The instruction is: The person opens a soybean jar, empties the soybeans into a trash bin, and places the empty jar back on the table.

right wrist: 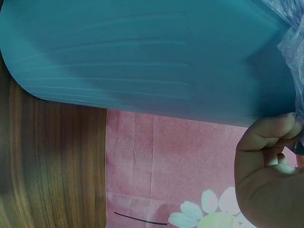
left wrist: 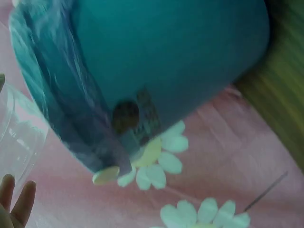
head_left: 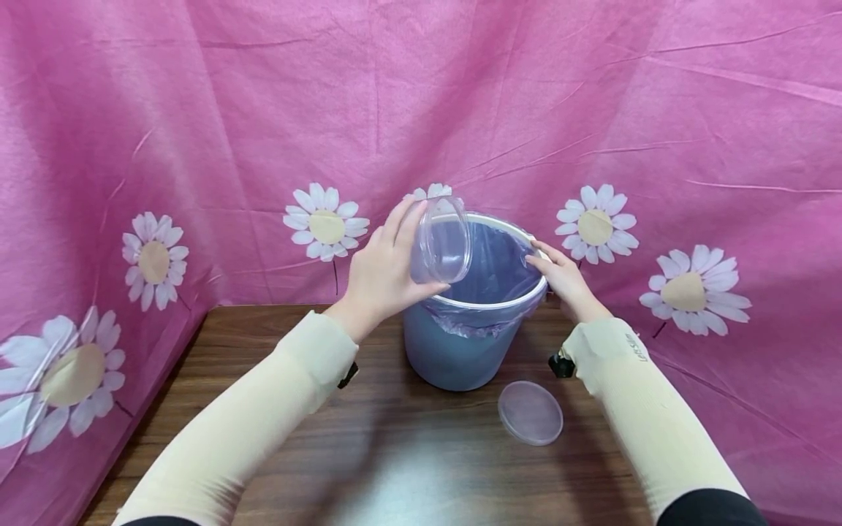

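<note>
My left hand (head_left: 380,272) grips a clear round plastic container (head_left: 447,242), tipped on its side with its mouth toward the bin. Nothing shows inside it. The container overlaps the left part of the rim of a blue-grey trash bin (head_left: 450,352) in the head view. A thin translucent purple bag (head_left: 490,252) lines the bin and folds down over its outside. At the bin's right side, my right hand (head_left: 567,279) holds the rim, fingers over the edge; in the right wrist view its thumb (right wrist: 273,126) lies against the outside, beside the bag's fold.
A clear round lid (head_left: 530,413) lies flat on the wooden table (head_left: 316,453), in front of the bin and to its right. Behind the table hangs a pink cloth (head_left: 368,95) with white daisies, which also closes off both sides.
</note>
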{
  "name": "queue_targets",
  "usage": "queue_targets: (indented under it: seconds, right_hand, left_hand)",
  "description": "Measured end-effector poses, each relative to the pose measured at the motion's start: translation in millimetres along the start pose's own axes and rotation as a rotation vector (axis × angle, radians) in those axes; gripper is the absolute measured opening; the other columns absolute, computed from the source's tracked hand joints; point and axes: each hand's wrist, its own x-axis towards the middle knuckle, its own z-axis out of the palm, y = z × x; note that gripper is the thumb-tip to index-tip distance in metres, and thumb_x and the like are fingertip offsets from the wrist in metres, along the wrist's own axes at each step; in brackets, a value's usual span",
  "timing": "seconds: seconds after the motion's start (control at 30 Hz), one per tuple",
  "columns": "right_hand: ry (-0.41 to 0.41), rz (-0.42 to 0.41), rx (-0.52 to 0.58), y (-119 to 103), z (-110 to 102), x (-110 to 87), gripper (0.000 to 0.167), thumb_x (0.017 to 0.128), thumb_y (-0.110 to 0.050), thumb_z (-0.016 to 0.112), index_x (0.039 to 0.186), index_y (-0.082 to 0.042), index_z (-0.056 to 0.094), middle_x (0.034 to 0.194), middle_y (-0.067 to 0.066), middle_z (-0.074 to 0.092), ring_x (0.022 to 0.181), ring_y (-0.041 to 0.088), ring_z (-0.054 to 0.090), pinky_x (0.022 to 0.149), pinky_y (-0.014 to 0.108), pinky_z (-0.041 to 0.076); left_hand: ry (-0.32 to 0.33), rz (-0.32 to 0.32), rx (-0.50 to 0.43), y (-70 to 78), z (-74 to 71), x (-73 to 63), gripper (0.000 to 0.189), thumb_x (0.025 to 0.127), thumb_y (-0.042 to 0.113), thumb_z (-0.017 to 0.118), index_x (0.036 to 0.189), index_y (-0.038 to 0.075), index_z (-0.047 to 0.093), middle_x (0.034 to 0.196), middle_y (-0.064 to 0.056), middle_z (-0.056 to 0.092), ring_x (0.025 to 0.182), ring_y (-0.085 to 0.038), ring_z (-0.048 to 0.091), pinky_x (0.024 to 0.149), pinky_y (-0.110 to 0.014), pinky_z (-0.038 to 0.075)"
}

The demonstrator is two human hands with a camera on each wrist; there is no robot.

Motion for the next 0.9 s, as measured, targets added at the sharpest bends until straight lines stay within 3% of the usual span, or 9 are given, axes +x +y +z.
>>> queue_targets:
  seconds: [0.17,0.5,0.7,0.9]
  right_hand:
    - [-0.001,0.007,0.021,0,-1,0.1,0.063,0.099,-0.039,0.055,0.156,-0.03,0.029,0.157,0.012,0.036,0.076,0.0,0.058,0.057,0.022,0.05]
    - [-0.001,0.002,0.031,1,1,-0.8,0.063,0.099,-0.039,0.055,0.156,-0.029,0.029,0.155,0.012,0.038,0.075,0.0,0.058,0.058,0.023,0.051]
    - [0.0,0.003,0.023,1,0,-1.0,0.063,0.1,-0.039,0.055,0.156,-0.03,0.029,0.153,0.013,0.04,0.073,0.001,0.058,0.057,0.023,0.05]
    - [0.003,-0.002,0.007,1,-1,-0.5,0.063,0.099,-0.04,0.055,0.156,-0.031,0.029,0.157,0.011,0.036,0.075,0.001,0.057,0.058,0.025,0.05]
  left_hand:
    - [0.048,-0.055,-0.075,8.5,0.2,-14.9,0.116,0.061,0.062,0.085,0.153,0.021,0.027,0.156,-0.003,0.037,0.125,-0.027,0.055,0.067,-0.046,0.057]
    - [0.113,-0.239,-0.263,27.0,-3.7,-42.8,0.124,0.052,0.07,0.086,0.153,0.022,0.03,0.15,0.003,0.045,0.121,-0.024,0.053,0.082,-0.047,0.055]
    - [0.117,-0.327,-0.336,36.9,-10.5,-60.5,0.126,0.049,0.066,0.089,0.151,0.019,0.033,0.147,0.004,0.046,0.125,-0.022,0.05,0.091,-0.049,0.053]
    - [0.085,-0.414,-0.395,46.3,-15.8,-75.9,0.128,0.048,0.064,0.091,0.153,0.027,0.029,0.144,0.001,0.048,0.125,-0.02,0.048,0.093,-0.051,0.05]
